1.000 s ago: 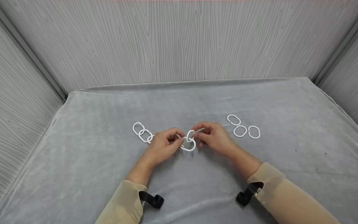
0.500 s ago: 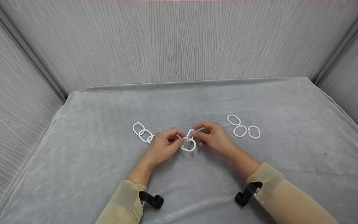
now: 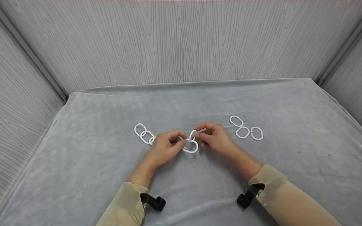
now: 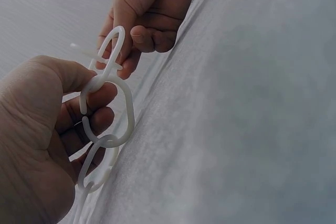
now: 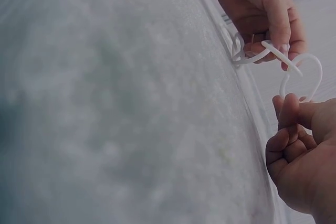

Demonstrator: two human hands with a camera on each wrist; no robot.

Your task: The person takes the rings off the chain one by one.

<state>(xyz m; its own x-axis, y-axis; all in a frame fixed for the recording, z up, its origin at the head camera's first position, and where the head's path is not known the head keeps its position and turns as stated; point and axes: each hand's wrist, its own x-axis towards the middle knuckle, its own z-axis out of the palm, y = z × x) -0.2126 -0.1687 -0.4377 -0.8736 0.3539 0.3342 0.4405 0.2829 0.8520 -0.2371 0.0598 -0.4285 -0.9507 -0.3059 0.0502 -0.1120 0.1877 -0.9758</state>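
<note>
Now the left hand [image 3: 166,145] pinches a white link [image 4: 130,111], seemingly steadying it against the second link [image 4: 116,53] the right hand [image 3: 218,138] pinches.

- We are seeing soft light in the head view — faint shadows are falling on the cloth [image 3: 196,179].
- We are getting dimmer wrist views — the cloth is blurring.
</note>
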